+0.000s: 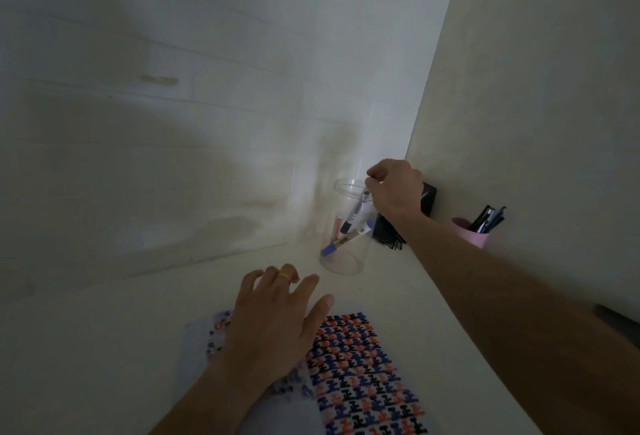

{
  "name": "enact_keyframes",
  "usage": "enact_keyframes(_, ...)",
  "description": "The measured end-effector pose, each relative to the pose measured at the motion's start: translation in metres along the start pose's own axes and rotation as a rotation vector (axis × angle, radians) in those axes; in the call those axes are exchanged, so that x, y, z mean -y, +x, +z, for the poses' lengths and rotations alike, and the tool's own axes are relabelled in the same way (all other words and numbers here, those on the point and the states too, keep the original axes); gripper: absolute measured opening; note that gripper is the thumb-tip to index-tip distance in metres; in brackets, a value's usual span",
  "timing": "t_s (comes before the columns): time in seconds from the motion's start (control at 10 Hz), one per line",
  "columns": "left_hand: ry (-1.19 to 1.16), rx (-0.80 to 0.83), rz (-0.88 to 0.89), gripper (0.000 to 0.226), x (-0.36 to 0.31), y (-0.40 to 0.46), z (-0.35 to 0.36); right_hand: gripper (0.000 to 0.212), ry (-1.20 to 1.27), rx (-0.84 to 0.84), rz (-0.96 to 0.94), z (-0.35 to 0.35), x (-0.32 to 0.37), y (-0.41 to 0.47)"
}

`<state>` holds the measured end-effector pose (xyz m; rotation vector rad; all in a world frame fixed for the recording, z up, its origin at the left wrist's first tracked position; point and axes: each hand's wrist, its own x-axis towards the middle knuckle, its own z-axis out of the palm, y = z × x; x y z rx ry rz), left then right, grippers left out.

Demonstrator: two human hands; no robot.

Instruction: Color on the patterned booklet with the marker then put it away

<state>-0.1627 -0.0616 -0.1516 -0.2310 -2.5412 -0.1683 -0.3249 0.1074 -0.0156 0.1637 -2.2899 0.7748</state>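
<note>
The patterned booklet (360,369) lies open on the white desk near me, its right page covered in a red, blue and black pattern. My left hand (277,324) rests flat on its left page, fingers spread, a yellow ring on one finger. My right hand (394,192) is over the rim of a clear plastic jar (341,261) at the back corner, fingers pinched on the top end of a marker (355,213) that stands tilted inside the jar with its dark tip down.
Inside the jar lie a purple-capped pen (346,242) and a pink pen (338,225). A pink cup of dark pens (472,230) stands at the right wall. Black binder clips (388,235) and a black box (427,199) sit behind the jar. Walls close in behind and right.
</note>
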Motion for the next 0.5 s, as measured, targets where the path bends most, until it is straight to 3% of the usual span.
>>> enact_keyframes(0.3,-0.011,0.036,0.004,0.054,0.001,0.000,0.004,0.024,-0.035,0.125,0.013,0.009,-0.004,0.002)
enact_keyframes(0.5,-0.009,0.035,-0.006,0.057,0.003,0.000,0.004,0.026,0.044,0.084,-0.059,-0.014,-0.004,-0.029)
